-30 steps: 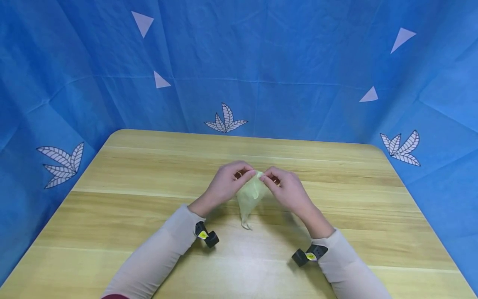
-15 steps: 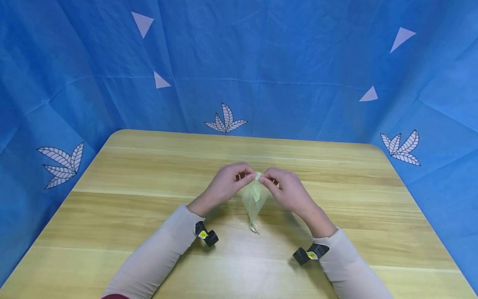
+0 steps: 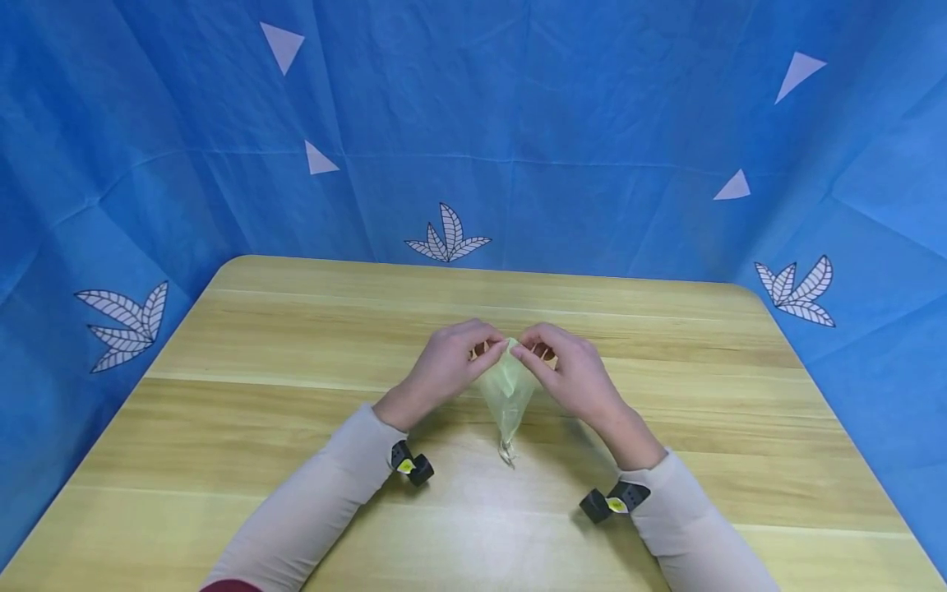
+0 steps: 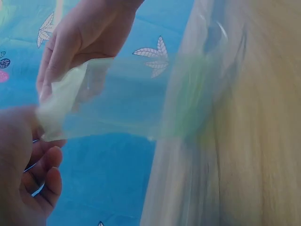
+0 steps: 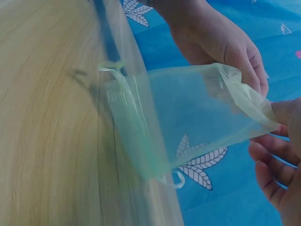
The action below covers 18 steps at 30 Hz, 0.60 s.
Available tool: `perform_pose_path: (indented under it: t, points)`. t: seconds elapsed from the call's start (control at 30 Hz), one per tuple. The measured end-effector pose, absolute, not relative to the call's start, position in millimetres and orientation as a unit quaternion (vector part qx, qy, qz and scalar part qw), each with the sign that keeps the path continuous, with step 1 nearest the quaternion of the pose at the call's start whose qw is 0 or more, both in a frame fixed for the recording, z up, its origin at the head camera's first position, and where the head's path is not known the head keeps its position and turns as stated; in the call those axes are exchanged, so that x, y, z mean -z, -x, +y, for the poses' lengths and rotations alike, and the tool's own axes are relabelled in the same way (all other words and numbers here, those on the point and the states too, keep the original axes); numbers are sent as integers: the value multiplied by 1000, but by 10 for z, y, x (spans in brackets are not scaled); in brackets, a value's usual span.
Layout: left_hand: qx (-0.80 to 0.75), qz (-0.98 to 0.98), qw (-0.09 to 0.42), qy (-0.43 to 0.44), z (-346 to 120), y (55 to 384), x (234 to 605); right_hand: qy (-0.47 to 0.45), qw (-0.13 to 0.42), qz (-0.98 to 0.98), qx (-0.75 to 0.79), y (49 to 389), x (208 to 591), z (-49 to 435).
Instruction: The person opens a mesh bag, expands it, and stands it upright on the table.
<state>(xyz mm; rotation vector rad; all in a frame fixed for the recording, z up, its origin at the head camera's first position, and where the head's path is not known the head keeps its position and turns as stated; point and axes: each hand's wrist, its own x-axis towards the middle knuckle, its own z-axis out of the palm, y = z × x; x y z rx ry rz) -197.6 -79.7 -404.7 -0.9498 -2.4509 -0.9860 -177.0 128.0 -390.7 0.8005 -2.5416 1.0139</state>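
A small, sheer pale-green drawstring bag (image 3: 508, 396) hangs over the middle of the table between my hands. Its gathered string ends dangle at the bottom in the head view. The left hand (image 3: 444, 362) pinches the bag's upper edge between thumb and fingertips. Close beside it, my right hand (image 3: 568, 370) pinches the same edge. In the right wrist view the see-through cloth of the bag (image 5: 193, 108) spreads out, with a pale cord loop at a lower corner and the edge folded over near the fingers. The bag's lower part is blurred in the left wrist view.
Beneath the hands lies a light wood-grain table (image 3: 259, 329) with rounded far corners. A blue cloth (image 3: 518, 123) printed with white leaves and triangles hangs behind it and along the sides. Each wrist carries a small black camera on a strap.
The bag's dangling end has swung right and slightly lower, toward the near edge, and the bag hangs straighter. Both hands stay nearly in place, still pinching it.
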Motion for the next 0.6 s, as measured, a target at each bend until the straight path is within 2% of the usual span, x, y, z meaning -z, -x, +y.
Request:
perform_pose_path:
  t: [0.17,0.43,0.6]
  points:
    - [352,-850,176,350,-783,1958,4046,-277,169,-878,-352,1765,3912,1271]
    - [331,-829,227,390,-747,1941,4048,-235,180,-902,-315,1766,3950,1246]
    - [324,-841,221,373,-736,1925,4038,-233,170,-910,-297,1777,3946,1266]
